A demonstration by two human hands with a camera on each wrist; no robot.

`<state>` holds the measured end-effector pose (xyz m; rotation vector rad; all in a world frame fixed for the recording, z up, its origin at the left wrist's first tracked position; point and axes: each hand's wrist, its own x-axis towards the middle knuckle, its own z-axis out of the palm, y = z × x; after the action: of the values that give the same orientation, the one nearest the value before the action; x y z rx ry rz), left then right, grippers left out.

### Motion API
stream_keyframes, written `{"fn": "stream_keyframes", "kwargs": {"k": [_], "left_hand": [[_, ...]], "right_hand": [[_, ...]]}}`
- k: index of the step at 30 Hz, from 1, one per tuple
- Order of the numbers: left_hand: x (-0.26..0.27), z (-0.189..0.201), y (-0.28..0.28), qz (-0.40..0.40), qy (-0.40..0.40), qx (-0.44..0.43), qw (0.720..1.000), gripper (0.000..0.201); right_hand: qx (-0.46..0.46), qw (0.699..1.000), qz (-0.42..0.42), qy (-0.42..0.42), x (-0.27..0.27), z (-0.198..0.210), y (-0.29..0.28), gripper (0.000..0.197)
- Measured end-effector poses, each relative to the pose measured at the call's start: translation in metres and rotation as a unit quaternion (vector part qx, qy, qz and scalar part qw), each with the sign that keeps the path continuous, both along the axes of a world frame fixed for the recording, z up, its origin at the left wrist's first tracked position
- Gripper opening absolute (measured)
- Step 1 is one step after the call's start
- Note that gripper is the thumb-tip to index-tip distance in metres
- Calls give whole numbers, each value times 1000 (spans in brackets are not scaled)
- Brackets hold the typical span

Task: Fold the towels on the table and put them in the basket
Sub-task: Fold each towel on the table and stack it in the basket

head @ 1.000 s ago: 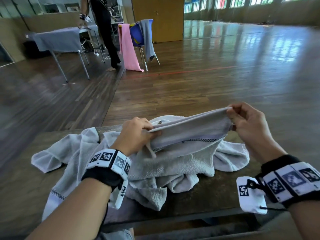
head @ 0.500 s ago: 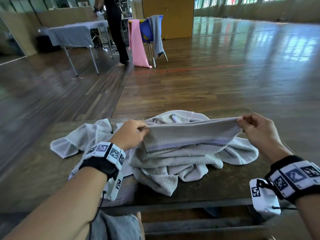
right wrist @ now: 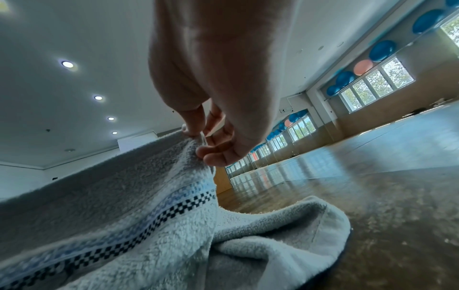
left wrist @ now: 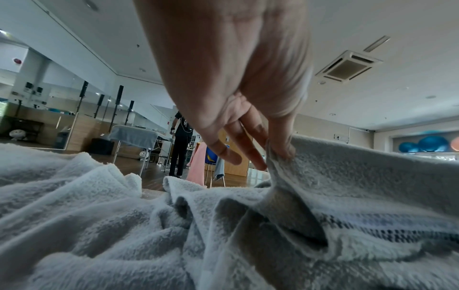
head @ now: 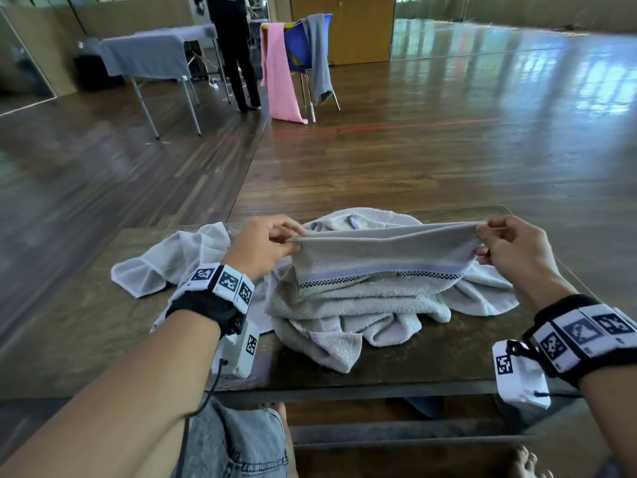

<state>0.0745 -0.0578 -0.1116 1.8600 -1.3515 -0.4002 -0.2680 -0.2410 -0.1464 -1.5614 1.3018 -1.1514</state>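
Head view: left hand [head: 265, 246], right hand [head: 513, 250] pinch towel [head: 382, 257] edge; wrist views show finger grip, slightly blurred.

towel [head: 382, 257] edge stretched wider, flatter

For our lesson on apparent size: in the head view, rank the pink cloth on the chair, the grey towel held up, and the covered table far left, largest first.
1. Grey towel
2. Covered table and pink cloth: look alike in size, unranked.
Nearness enlarges the towel.
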Motion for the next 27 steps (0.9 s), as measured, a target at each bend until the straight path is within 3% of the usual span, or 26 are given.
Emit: {"fn": "stream_keyframes", "kwargs": {"k": [3, 9, 14, 18, 22, 24, 27], "left_hand": [[1, 1, 0, 10, 8, -2, 1000, 28], [4, 16, -1, -8, -31, 23, 999, 18], [9, 92, -25, 68, -67, -81, 992, 13], [3, 173, -40, 116, -69, -192, 972, 13], [-1, 225, -27, 124, -92, -234, 960, 14], [-1, 229, -15, 110, -113, -244, 957, 14], [-1, 207, 7, 70, -134, -233, 961, 11]], "right_hand": [[5, 1000, 0, -3, 2, 3, 2, 13], [2, 1000, 25, 7, -3, 33, 14, 10], [17, 993, 90, -80, 11, 102, 0, 14], [-18, 984, 118, -129, 26, 171, -17, 9], [-87, 974, 142, -156, 26, 217, -17, 9], [-115, 972, 141, -150, 19, 225, -10, 12], [-133, 981, 122, -66, 3, 207, 8, 19]]}}
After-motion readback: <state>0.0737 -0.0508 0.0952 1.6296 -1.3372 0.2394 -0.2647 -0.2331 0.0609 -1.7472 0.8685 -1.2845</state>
